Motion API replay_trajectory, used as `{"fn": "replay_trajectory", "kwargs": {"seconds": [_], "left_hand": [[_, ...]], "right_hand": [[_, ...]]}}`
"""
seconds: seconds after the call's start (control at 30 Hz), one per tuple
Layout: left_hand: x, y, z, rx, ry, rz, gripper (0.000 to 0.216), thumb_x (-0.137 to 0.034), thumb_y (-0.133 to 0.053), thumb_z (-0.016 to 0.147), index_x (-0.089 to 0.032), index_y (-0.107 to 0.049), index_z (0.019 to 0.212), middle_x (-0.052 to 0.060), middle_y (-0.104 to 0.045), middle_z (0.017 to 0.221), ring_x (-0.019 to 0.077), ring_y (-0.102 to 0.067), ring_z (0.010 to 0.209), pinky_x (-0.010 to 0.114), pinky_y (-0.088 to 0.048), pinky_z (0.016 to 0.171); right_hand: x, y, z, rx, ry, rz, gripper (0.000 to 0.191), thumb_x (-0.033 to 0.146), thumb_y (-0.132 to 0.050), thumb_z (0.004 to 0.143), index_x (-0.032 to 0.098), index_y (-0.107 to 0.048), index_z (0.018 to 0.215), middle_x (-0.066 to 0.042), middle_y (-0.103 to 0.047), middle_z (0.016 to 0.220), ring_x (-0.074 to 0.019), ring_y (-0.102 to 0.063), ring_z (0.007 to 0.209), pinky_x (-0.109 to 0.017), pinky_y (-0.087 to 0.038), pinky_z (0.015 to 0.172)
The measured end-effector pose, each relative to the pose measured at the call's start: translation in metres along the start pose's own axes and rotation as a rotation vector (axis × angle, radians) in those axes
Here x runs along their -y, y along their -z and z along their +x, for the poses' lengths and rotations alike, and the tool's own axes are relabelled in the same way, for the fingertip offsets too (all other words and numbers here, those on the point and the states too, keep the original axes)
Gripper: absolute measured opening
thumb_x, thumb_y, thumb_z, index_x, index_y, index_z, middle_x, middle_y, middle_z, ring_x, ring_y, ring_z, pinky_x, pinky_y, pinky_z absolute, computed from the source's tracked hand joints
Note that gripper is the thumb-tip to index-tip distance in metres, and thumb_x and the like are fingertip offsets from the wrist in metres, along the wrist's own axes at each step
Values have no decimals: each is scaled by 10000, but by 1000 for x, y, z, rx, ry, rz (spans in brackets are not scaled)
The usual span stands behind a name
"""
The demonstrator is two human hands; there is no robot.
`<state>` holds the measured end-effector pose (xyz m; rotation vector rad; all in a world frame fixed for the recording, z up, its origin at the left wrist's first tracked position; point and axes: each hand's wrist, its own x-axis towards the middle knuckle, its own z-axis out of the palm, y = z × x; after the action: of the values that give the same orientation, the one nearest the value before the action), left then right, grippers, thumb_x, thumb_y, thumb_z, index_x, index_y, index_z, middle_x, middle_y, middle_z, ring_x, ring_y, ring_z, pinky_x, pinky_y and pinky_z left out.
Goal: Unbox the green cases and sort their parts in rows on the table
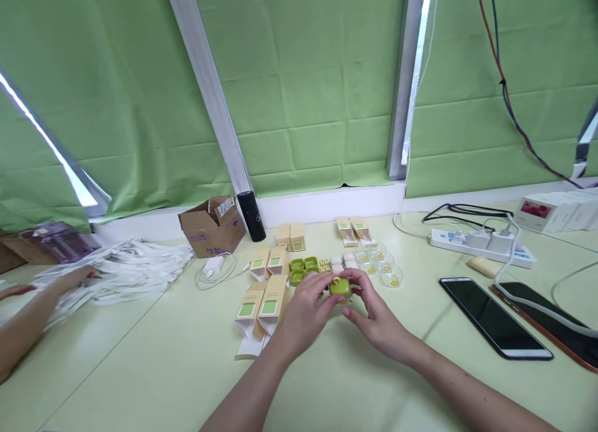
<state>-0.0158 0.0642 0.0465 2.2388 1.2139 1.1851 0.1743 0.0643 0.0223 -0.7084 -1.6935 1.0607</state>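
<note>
Both my hands meet over the middle of the pale green table (pixel 140 369) and pinch one small green case (pixel 339 287) between their fingertips. My left hand (pixel 306 310) grips its left side, my right hand (pixel 374 313) its right side. Just behind them lie more green cases (pixel 303 268), small white pieces (pixel 342 261) and clear plastic shells (pixel 380 265). Open tan cartons with green windows (pixel 261 307) lie to the left of my left hand.
A co-worker's hand (pixel 70 277) rests on a heap of white cables (pixel 126 270) at far left. A cardboard box (pixel 212 226) and black cylinder (pixel 251 216) stand behind. Two phones (pixel 495 318), a power strip (pixel 481 245) with chargers and white boxes (pixel 555 211) fill the right.
</note>
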Motion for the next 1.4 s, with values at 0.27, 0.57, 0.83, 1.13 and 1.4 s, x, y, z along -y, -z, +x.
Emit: {"fn": "replay_trajectory", "kwargs": {"seconds": [0.27,0.57,0.83,1.13,1.4], "left_hand": [[-4,-3,5,-18,266,-296,227,-372,-716,895,-183,-731,1019,70,-750,1009,213,-685,896,330,-552,821],[-1,-1,9,-40,285,-289,278,-419,-623,939,-166,-699,854,56,-721,852,181,-646,776,269,-504,674],[4,-3,9,-45,310,-308,200,-357,-685,879,-166,-738,899,72,-759,895,207,-697,820,295,-546,710],[-2,-7,6,-43,332,-227,138,-285,-633,912,-185,-714,862,49,-755,874,200,-685,780,307,-515,713],[2,-8,4,-15,292,-127,158,-310,-554,978,-212,-634,884,29,-696,861,195,-620,774,298,-444,684]], "right_hand": [[-19,-3,2,-19,-161,154,530,370,-700,938,341,-377,1357,-54,-527,1212,-236,-555,1090,-447,-484,980],[-20,-6,1,-39,-167,171,593,369,-733,903,340,-335,1341,-29,-541,1101,-218,-531,1013,-423,-478,932],[-12,-5,-2,-37,-156,74,597,325,-722,887,341,-344,1350,-43,-552,1135,-238,-532,1052,-455,-460,986],[-15,-6,-2,-29,-162,1,645,262,-728,863,349,-323,1357,-44,-546,1210,-253,-528,1155,-482,-416,1058],[-14,-6,-2,-7,-156,-46,597,277,-694,896,338,-323,1360,-55,-568,1167,-256,-543,1109,-455,-442,1000]]}}
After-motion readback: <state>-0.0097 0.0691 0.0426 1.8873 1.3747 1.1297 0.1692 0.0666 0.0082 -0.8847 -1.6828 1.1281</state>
